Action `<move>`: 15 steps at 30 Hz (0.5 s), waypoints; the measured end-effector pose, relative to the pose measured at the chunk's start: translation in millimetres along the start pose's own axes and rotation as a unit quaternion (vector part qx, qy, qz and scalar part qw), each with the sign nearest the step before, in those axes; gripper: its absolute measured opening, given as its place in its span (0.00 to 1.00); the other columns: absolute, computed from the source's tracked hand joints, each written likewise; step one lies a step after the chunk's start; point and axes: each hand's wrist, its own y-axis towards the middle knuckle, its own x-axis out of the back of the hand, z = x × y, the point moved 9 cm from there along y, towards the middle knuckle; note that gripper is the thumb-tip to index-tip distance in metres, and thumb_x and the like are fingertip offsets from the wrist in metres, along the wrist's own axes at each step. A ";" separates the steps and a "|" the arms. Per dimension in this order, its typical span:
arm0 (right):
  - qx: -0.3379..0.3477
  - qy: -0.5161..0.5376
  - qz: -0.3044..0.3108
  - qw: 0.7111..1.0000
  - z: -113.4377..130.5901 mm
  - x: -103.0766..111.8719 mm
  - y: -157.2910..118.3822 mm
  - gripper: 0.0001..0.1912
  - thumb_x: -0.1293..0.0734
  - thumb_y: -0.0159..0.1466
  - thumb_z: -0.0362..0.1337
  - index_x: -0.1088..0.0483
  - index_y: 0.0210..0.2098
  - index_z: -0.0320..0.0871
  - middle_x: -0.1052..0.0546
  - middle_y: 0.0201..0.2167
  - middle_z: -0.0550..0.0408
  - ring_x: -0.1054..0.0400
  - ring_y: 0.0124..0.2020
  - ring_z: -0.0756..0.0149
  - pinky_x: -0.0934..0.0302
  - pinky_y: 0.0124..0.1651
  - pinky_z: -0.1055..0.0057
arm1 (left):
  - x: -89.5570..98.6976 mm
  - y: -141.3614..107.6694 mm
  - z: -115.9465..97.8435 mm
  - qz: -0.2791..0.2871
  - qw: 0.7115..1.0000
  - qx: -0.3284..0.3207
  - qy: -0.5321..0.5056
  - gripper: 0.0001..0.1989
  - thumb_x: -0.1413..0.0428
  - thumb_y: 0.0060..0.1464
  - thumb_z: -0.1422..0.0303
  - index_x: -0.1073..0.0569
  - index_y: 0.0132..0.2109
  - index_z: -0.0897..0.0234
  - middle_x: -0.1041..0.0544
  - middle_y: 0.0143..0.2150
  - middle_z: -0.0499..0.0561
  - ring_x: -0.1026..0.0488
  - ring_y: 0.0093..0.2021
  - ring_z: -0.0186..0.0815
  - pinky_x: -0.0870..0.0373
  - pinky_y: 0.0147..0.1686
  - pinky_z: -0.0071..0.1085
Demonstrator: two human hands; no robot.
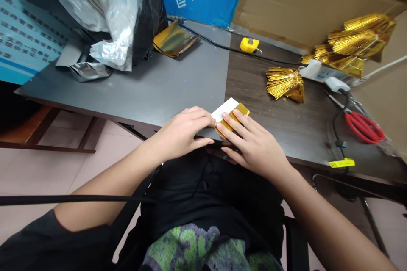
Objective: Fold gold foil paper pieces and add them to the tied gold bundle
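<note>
A small sheet of gold foil paper (243,109), its white side (225,109) showing along the far left, lies folded at the table's front edge. My right hand (254,146) rests over it, fingers stretched out and flat on the gold part, with the thumb lower by the table edge. At the paper's left corner, the fingertips of my left hand (186,131) touch it. The left thumb stands apart from the fingers, with nothing between them. Part of the paper is hidden under the right fingers.
Fanned gold foil bundles (285,82) lie right, more (356,44) behind them. A yellow tape measure (249,45), power strip (327,72) with cables and red-handled scissors (364,127) are on the table (152,89). Gold sheets (174,40) and plastic bags (122,12) stand back left.
</note>
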 end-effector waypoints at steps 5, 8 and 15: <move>-0.001 -0.002 -0.004 1.000 -0.1 0.8 1.7 0.29 0.34 0.71 0.42 0.34 0.68 0.36 0.35 0.70 0.40 0.40 0.70 0.38 0.38 0.67 0.44 | -0.1 0.4 -0.1 0.002 1.000 0.003 0.004 0.14 0.36 0.60 0.65 0.25 0.49 0.67 0.20 0.48 0.55 0.24 0.52 0.43 0.25 0.55 0.42; -0.001 -0.003 -0.003 1.000 -0.2 0.6 2.4 0.28 0.34 0.71 0.42 0.34 0.68 0.37 0.35 0.70 0.41 0.40 0.69 0.38 0.38 0.67 0.44 | -0.9 0.6 0.2 0.007 1.000 0.006 0.005 0.14 0.36 0.61 0.64 0.25 0.49 0.67 0.20 0.48 0.55 0.24 0.52 0.43 0.25 0.55 0.42; -0.001 -0.006 -0.009 1.000 -0.9 2.3 2.1 0.30 0.31 0.69 0.42 0.33 0.68 0.39 0.32 0.68 0.41 0.37 0.68 0.38 0.36 0.66 0.45 | -2.7 -1.4 1.0 0.009 0.999 -0.003 0.030 0.12 0.38 0.63 0.63 0.24 0.49 0.65 0.21 0.47 0.55 0.25 0.55 0.44 0.26 0.55 0.42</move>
